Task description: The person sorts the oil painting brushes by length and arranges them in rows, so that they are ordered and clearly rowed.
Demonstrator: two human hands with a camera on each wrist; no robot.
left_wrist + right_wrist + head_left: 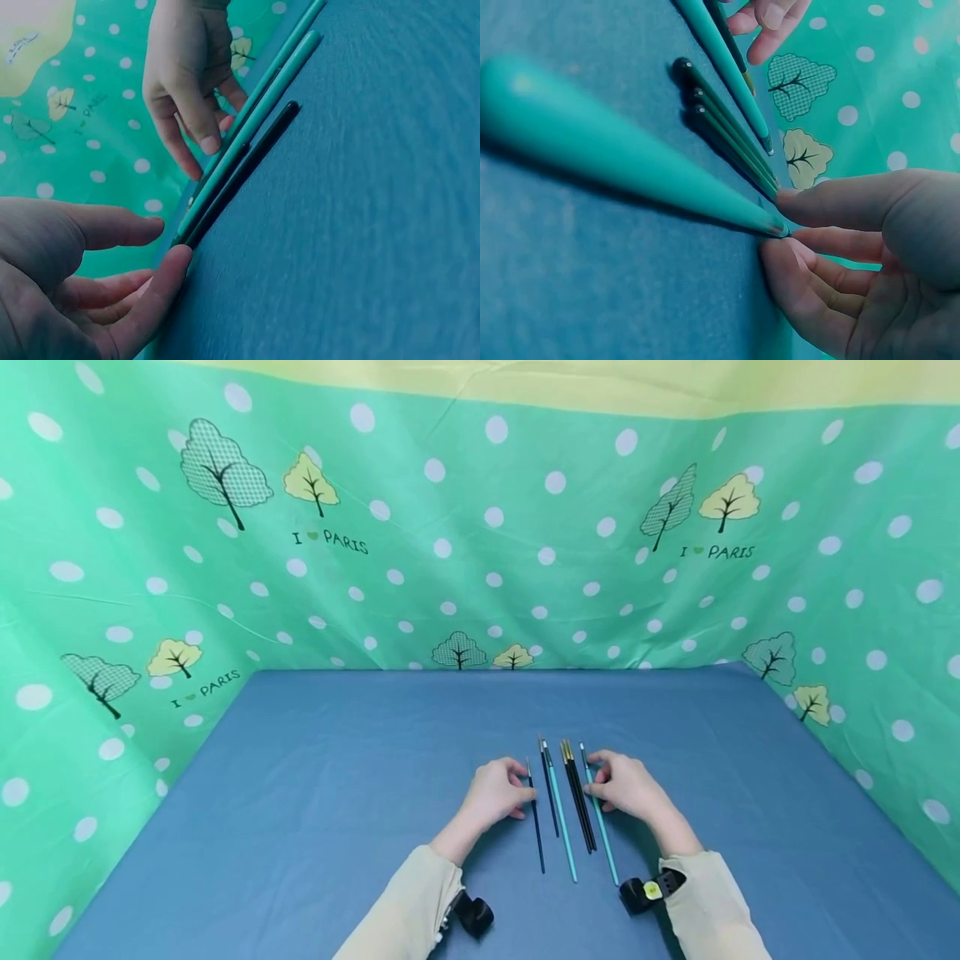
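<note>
Several thin paintbrushes lie side by side on the blue tabletop, bristles away from me. My left hand (495, 792) is at the leftmost dark brush (537, 835), a fingertip right against it, thumb and fingers apart in the left wrist view. Beside that brush lie another dark brush (551, 797) and a teal brush (562, 827). A group of black brushes with gold ferrules (579, 806) comes after them. At the right end, a second teal brush (602, 831) passes between the spread thumb and fingers of my right hand (628, 787), near its bristle end.
The blue tabletop (337, 793) stretches around the brushes. A green dotted cloth (420, 552) with printed trees hangs behind and along both sides. Each wrist carries a small black camera, the left one (474, 917) and the right one (637, 896).
</note>
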